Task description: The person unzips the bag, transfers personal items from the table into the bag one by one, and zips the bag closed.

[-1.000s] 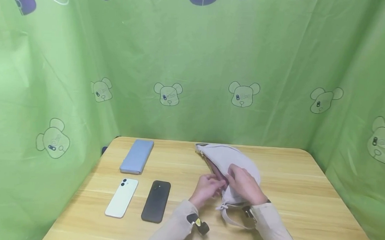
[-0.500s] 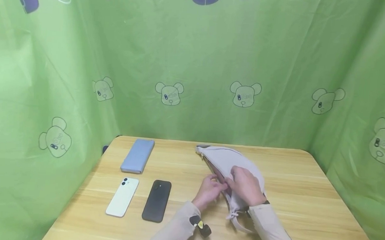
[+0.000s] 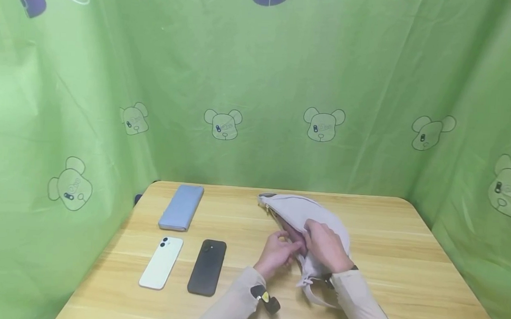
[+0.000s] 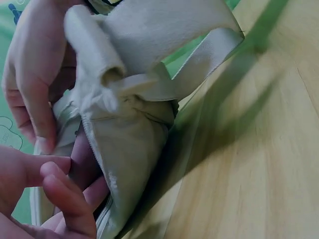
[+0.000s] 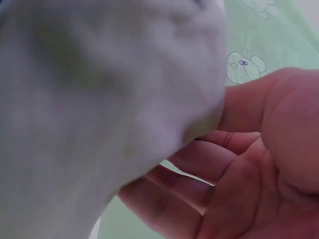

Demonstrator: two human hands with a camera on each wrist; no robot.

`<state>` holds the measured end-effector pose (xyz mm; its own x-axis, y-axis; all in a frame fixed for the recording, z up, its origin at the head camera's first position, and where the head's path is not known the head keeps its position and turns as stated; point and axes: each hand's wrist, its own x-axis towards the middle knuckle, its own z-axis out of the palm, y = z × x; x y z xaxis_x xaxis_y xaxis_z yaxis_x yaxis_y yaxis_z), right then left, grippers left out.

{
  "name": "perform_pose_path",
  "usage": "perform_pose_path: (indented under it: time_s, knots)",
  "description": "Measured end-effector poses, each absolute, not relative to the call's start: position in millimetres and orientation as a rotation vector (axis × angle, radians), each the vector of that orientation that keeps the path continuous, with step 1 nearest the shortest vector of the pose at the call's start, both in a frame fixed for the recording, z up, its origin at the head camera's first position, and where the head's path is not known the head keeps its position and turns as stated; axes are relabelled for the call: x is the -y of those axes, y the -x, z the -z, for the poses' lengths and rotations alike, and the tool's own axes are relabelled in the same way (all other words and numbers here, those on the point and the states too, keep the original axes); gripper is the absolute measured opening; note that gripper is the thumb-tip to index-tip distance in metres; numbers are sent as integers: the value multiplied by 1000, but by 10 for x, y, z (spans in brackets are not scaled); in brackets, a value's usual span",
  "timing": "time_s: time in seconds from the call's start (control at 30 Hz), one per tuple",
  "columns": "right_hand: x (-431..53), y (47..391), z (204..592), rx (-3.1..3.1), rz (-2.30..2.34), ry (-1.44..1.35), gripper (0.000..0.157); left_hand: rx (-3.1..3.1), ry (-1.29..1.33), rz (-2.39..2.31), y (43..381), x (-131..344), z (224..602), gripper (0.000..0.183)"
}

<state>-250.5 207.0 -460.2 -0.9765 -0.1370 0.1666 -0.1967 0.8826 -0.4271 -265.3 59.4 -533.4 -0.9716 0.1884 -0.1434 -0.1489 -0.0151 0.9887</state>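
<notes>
The bag [image 3: 298, 210] sits on the table [image 3: 413, 261], its inside mostly hidden. The left hand [image 3: 275, 253] reaches into its opening; with fingertips buried, I cannot tell its grip. The right hand [image 3: 326, 246] pinches its fabric, thumb opposite fingers. Wood separates the bag from 2 phones [image 3: 207, 268] leftward and stretches right to the table's edge.

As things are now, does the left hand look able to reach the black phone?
Probably yes: the black phone lies uncovered on the table, and nothing visible stands between it and the left hand. The hand would first have to leave the open bag.
</notes>
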Motion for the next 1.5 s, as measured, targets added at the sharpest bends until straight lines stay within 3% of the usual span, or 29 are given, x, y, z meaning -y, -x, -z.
perform_pose_path:
  time_s: [0.7, 1.0, 1.5]
  knots:
    - [-1982, 2530, 4564, 2847, -834, -321, 5, -2125, -3, -2011, 2722, -654, 5315, 77]
    - [-2057, 2492, 4533, 2772, -671, -183, 11, -2257, -137, -1806, 2743, -611, 5280, 68]
    - [-2207, 2560, 4437, 2757, -812, -106, 19, -2446, -247, -1673, 2712, -571, 5225, 64]
